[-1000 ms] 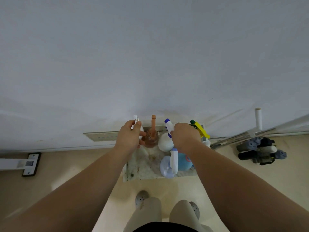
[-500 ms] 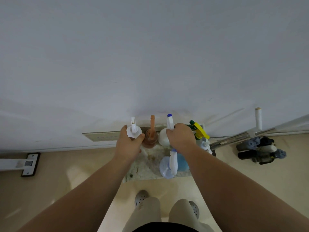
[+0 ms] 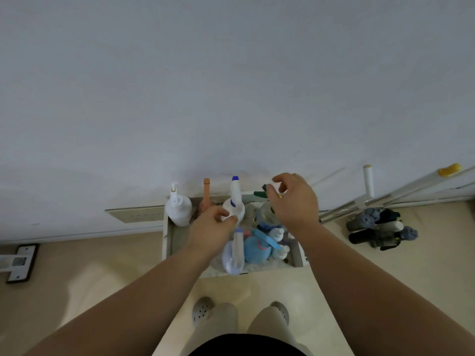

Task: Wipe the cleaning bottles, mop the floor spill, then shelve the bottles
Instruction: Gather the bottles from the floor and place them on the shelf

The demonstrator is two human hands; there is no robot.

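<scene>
Head view, single entry.

- Shelf tray (image 3: 166, 242): low and white-rimmed, sitting on the cream floor (image 3: 102, 283) against the white wall (image 3: 231, 98).
- Back row of the tray, left to right: a white pump bottle (image 3: 178, 210), a brown bottle (image 3: 206, 194), a white spray bottle with a blue nozzle (image 3: 235, 199) and a green-trigger spray bottle (image 3: 263, 201). All are standing upright just beside one another.
- Front of the tray: a lavender spray bottle (image 3: 235, 255), a blue bottle (image 3: 254, 249) and small white bottles (image 3: 279, 236), crowding together on the right half.
- Left hand (image 3: 210, 227): it is reaching over the tray with loosely extended fingers, and the tips are lying at the shoulder of the white spray bottle with a blue nozzle. It is closing round nothing, and whether the tips are actually touching cannot be told.
- Right hand (image 3: 295, 201): it is hovering over the green-trigger spray bottle with fingers spread and lightly bent, thumb near the trigger, and is holding nothing.
- Mop poles (image 3: 401, 195): they are leaning along the wall base to the right, with a dark grey bundle (image 3: 380, 231) lying beneath them.
- Beige wall plate (image 3: 136, 214): it is sitting left of the tray.
- Perforated shoes (image 3: 201, 308): they are standing in front of the tray.
</scene>
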